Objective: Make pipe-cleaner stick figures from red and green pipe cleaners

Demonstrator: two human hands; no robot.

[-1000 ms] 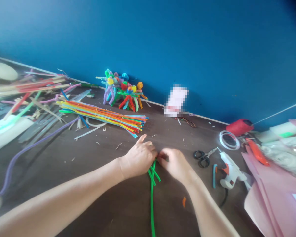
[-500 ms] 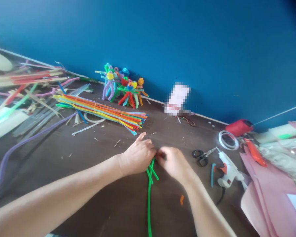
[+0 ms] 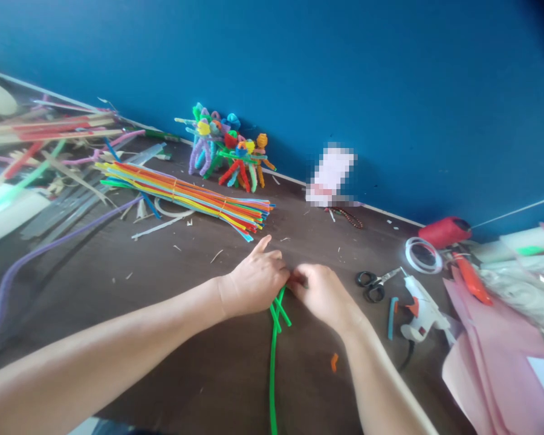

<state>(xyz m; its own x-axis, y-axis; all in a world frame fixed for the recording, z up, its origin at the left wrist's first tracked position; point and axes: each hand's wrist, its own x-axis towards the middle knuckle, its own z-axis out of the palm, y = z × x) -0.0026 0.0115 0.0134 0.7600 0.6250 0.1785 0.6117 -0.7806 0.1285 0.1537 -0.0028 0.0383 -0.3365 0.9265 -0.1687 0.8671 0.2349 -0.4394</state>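
My left hand (image 3: 256, 281) is closed around green pipe cleaners (image 3: 272, 368), index finger sticking out. Two short ends cross below its fingers, and one long strand hangs down toward the bottom edge. My right hand (image 3: 321, 293) pinches at the top of the same green piece, its fingertips against those of the left hand. What lies between the fingertips is mostly hidden. Just beyond the hands lies a banded bundle of multicoloured pipe cleaners (image 3: 185, 196). Behind it, several small pipe-cleaner figures (image 3: 236, 154) stand by the blue wall.
Black-handled scissors (image 3: 375, 286), a white glue gun (image 3: 424, 308) and a roll of clear tubing (image 3: 422, 256) lie to the right. Red thread (image 3: 444, 232) and pink sheets (image 3: 494, 350) are beyond them. Loose sticks and strips (image 3: 49, 142) clutter the left. An orange scrap (image 3: 334, 362) lies nearby.
The view has shifted slightly. Both hands stay together on the green pipe cleaners, with only small finger movements. The other things keep their places.
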